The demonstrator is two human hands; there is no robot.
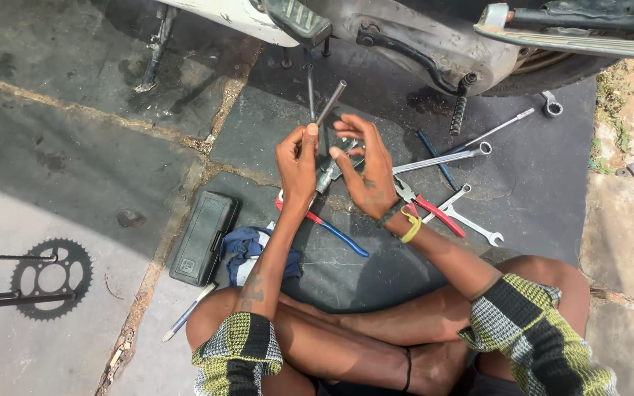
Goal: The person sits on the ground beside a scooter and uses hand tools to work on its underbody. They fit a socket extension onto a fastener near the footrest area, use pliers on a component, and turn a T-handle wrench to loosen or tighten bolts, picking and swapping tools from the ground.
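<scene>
1. Crossed bare legs and checked yellow-and-black sleeves fill the bottom of the view; the person sits on the stone paving with both hands raised over a spread of tools.
2. Far left, a toothed sprocket with its chain lies on the pale slab, well apart from the work.
3. A shut black tool case rests beside a blue and white rag, just left of the left forearm.
4. Left hand: fingers curled shut around a metal rod, which slants up and to the right out of the fist. Hold it firmly near its lower end so the rod cannot wobble.
5. Between the hands sits a small metal fitting at the rod's lower end; its exact kind is too small to tell. Keep it square to the rod, judging by feel as well as by sight.
6. Right hand: half open, fingertips pinching toward the fitting, thumb close to it. Light, even finger pressure should serve better here than force.
7. Below the hands, blue-handled pliers lie on the dark mat; red-handled pliers lie just right of the wrist.
8. Further right, several spanners and a long wrench lie spread out, within reach.
9. Above, the motorcycle's underside stands close.
</scene>
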